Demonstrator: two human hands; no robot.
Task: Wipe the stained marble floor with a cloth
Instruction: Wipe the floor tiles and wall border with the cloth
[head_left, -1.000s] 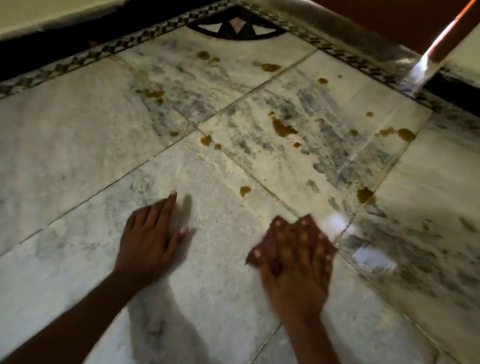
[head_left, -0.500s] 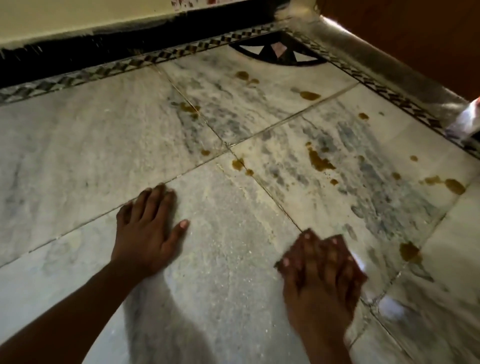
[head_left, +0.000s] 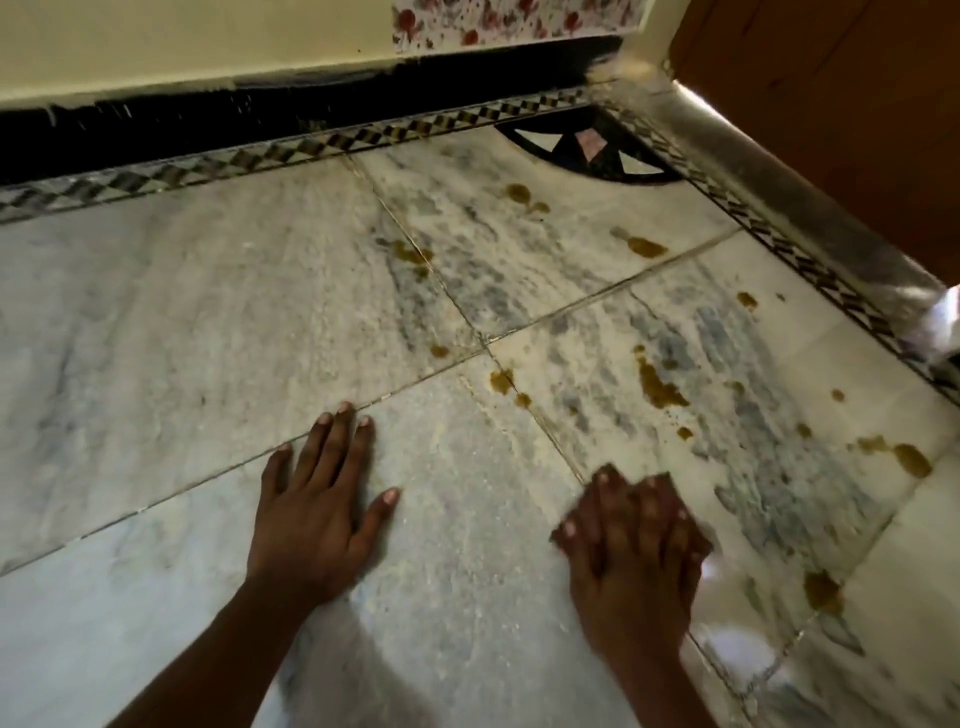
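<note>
While the left hand lies flat with straight fingers spread on the marble floor, the right hand presses fingers-down on a tile seam nearby. That hand is blurred, and only a dark edge at its fingertips hints at the cloth, so I cannot tell its grip. Brown stains dot the tiles beyond it.

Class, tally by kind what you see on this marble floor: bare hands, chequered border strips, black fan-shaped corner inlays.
Bare hands: 2, left hand, right hand
Chequered border strips: 2
Black fan-shaped corner inlay: 1
Total: 5
</note>
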